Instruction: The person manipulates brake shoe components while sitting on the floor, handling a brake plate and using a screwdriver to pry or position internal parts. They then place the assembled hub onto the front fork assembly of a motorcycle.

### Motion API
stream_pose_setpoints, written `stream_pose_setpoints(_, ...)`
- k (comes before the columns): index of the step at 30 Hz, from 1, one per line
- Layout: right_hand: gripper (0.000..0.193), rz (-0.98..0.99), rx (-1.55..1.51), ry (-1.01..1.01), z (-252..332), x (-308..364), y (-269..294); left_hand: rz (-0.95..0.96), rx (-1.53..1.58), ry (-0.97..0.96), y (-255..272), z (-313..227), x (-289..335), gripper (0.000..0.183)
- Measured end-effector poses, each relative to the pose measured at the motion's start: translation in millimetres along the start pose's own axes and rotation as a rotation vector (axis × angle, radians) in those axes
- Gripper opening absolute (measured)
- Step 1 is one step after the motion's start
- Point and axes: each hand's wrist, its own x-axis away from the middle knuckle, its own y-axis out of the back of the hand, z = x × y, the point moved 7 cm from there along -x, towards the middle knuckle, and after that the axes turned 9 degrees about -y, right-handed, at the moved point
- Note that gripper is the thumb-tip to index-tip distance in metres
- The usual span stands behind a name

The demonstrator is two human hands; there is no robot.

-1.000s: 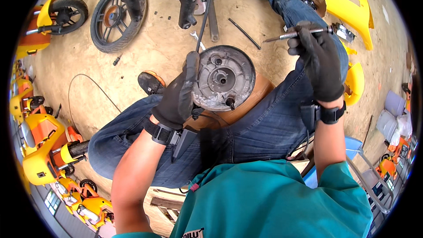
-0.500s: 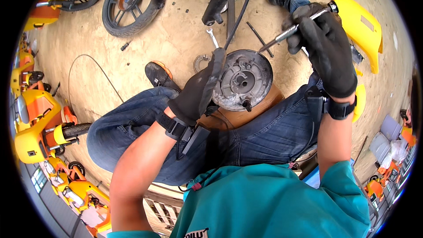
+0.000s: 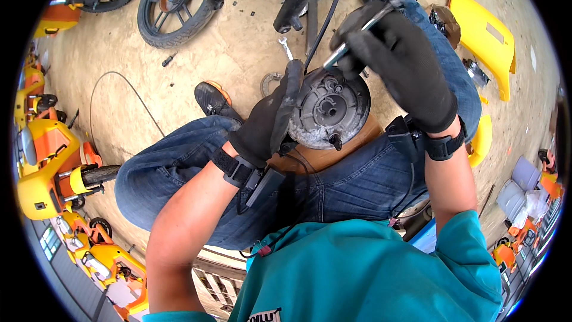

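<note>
A round grey metal brake plate (image 3: 351, 107), with a raised hub and a cable near its upper left, rests between my knees on a brown surface (image 3: 357, 137). My left hand (image 3: 268, 116), in a black glove, is closed on the plate's left edge, thumb side up along the rim. My right hand (image 3: 405, 62), also gloved, grips a slim silver screwdriver-like tool (image 3: 372, 22). It slants down to the left, its lower end by the plate's upper edge. The exact contact there is hidden by the fingers and blur.
An open-end wrench (image 3: 286, 46) and a curved brake shoe (image 3: 270, 85) lie beyond the plate. The black cable (image 3: 328, 21) runs up past a dark fork part (image 3: 295, 3). A spoked wheel (image 3: 173, 6) lies far left; a yellow body panel (image 3: 485, 36) lies right.
My right hand has moved left and inward with the tool, bringing it over the plate's upper edge. My left hand keeps its hold on the plate.
</note>
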Motion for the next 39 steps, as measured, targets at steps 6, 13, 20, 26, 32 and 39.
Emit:
stream_pose_setpoints(6,0.024,-0.096,-0.321,0.200,-47,2,57,-0.008,-0.087,-0.088,2,-23,0,0.049)
stream_pose_setpoints(13,0.027,-0.203,-0.146,-0.501,-180,-32,58,-0.002,-0.084,0.000,9,4,1,0.045)
stream_pose_setpoints(20,0.028,0.326,0.953,-0.462,-329,-73,7,0.014,-0.161,-0.002,19,19,-8,0.047)
stream_pose_setpoints(26,0.021,0.109,0.543,-1.052,-362,-39,14,-0.053,-0.060,0.073,14,21,-4,0.054)
stream_pose_setpoints(32,0.025,0.186,0.413,-1.158,-403,-29,11,-0.220,0.029,0.148,18,25,-12,0.053)
stream_pose_setpoints(39,0.014,0.174,0.114,-1.187,-442,-24,-4,-0.148,-0.435,-0.049,25,51,-20,0.055)
